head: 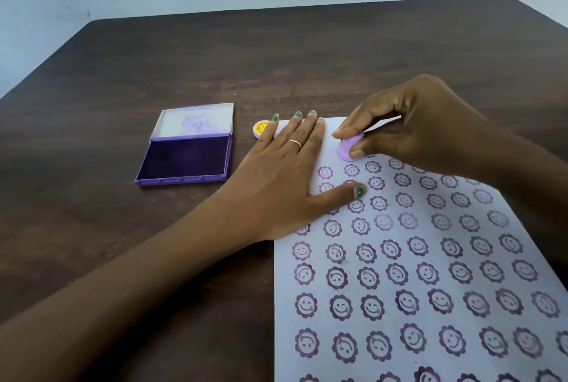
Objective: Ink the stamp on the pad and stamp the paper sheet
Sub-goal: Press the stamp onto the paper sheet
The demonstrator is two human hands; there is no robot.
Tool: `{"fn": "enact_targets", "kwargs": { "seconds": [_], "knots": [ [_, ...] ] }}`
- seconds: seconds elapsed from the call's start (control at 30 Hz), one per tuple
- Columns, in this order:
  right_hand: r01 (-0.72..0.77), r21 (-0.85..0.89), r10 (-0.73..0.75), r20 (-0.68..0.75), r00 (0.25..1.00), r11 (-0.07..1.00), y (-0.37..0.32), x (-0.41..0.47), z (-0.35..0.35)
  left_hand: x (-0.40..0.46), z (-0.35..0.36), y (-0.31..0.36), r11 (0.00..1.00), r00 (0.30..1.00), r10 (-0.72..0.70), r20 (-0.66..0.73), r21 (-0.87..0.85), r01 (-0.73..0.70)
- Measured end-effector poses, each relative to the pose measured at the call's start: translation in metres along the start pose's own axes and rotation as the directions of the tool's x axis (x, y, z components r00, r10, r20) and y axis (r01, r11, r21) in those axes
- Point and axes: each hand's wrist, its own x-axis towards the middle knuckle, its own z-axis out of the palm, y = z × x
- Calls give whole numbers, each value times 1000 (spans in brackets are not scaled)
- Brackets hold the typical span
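Observation:
A white paper sheet (430, 274) lies at the right of the table, covered with rows of purple smiley-flower prints except for a blank strip at its far end. My right hand (408, 123) pinches a small lilac round stamp (350, 145), tilted and touching the blank strip just above the top row of prints. My left hand (285, 172) lies flat with spread fingers on the sheet's far left corner. The open purple ink pad (184, 159) sits to the left, lid raised behind it.
A small yellow and pink smiley cap (259, 129) lies by my left fingertips, just off the paper's corner. The dark wooden table (123, 74) extends to a pale wall behind.

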Motion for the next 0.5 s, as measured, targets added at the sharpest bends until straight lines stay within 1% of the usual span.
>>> {"fn": "enact_targets", "kwargs": {
  "seconds": [0.13,0.5],
  "knots": [
    [-12,5,12,5,1000,1000,-1,1,-1,0,-1,0,1000,1000,-2,1,-1,2],
    [14,-13,-14,16,1000,1000,2,3,-1,0,-1,1,1000,1000,-3,9,4,3]
  ]
}}
